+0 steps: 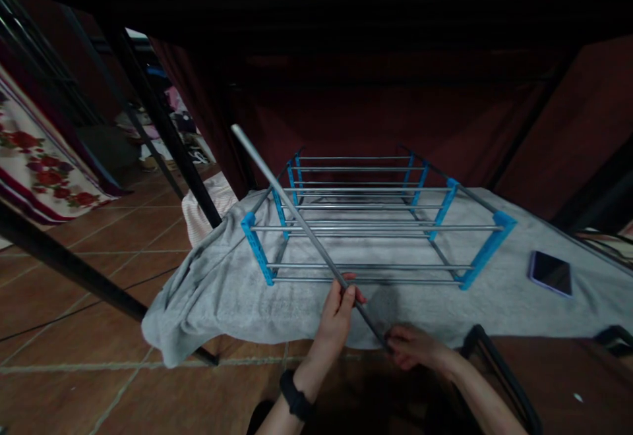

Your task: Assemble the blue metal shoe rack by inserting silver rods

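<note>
A long grey metal tube (295,212) slants from upper left down to lower right in front of me. My left hand (341,303) is closed around it below its middle, with a dark band on the wrist. At the tube's lower end, my right hand (408,346) is closed on it, and the fingertips are partly in shadow. Behind the tube stands a rack (376,227) made of metal bars joined by bright blue plastic brackets. The tube crosses in front of the rack's left half; whether it touches the bars I cannot tell.
The rack rests on a grey blanket (232,303) draped over a low surface. A phone (550,273) lies to the right. Dark metal posts (163,118) rise at the left, near a floral cloth (44,165). A dark chair-like frame (499,369) is at lower right, above a tiled floor (74,356).
</note>
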{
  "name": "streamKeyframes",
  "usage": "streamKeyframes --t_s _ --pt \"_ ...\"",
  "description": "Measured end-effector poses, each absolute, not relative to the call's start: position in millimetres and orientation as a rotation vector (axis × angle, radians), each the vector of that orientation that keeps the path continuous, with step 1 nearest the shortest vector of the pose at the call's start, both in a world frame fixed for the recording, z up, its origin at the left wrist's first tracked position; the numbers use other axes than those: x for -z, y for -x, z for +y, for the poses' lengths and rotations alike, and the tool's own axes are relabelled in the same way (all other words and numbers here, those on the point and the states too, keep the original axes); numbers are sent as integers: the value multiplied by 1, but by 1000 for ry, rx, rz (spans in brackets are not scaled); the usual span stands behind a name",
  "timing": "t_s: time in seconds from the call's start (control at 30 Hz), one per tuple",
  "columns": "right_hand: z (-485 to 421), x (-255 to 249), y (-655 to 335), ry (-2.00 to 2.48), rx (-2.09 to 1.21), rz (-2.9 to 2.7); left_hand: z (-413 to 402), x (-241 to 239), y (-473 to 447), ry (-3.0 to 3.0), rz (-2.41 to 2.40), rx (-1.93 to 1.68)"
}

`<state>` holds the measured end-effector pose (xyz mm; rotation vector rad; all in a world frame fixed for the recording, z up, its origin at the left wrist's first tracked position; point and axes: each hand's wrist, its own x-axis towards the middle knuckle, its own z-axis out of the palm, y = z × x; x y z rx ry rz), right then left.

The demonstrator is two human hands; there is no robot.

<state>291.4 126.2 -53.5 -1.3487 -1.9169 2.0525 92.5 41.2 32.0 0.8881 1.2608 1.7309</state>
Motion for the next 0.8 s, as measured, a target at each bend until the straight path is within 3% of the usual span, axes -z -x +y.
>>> streamKeyframes --t_s 0.4,0.63,0.8 --pt "157 4 -323 1079 -2072 -1333 34 -27 -57 -1722 1748 -1233" --pt "176 7 -339 1046 -1924 -915 33 -14 -37 -2085 2159 -530" --pt "188 17 -353 1004 -1842 -712 34 -11 -28 -2175 2229 -283"
